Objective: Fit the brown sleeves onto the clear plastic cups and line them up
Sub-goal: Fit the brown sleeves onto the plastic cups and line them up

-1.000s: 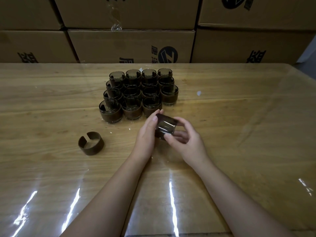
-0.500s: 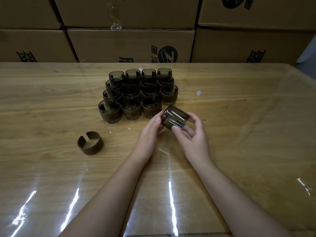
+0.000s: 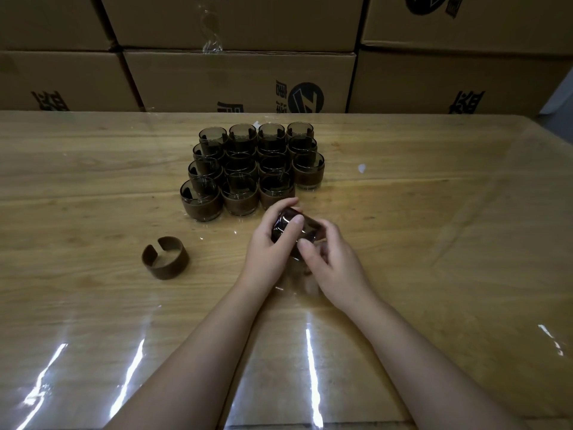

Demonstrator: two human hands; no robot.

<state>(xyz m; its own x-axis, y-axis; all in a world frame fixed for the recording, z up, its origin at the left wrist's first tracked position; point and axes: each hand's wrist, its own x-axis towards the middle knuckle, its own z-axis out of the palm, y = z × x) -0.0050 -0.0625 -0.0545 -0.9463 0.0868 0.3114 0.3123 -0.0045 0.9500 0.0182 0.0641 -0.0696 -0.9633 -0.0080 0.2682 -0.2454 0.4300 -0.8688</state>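
Note:
Both hands hold one clear cup with a brown sleeve point(image 3: 305, 228) tilted just above the table, right in front of the grouped cups. My left hand point(image 3: 268, 249) wraps its left side with the thumb on top. My right hand point(image 3: 333, 266) grips its near right side. Several sleeved cups point(image 3: 248, 169) stand upright in tight rows at the table's middle; the nearest row point(image 3: 238, 197) has three. A loose brown sleeve point(image 3: 166, 259), an open ring with a slit, lies alone to the left.
The wooden table point(image 3: 434, 228) is covered with a glossy clear sheet. Stacked cardboard boxes point(image 3: 242, 79) form a wall along its far edge. A small white scrap point(image 3: 361, 168) lies right of the cups.
The held cup has tipped and come slightly back toward me and left, from beside the front row. My left hand has closed over it; before, only its fingertips touched.

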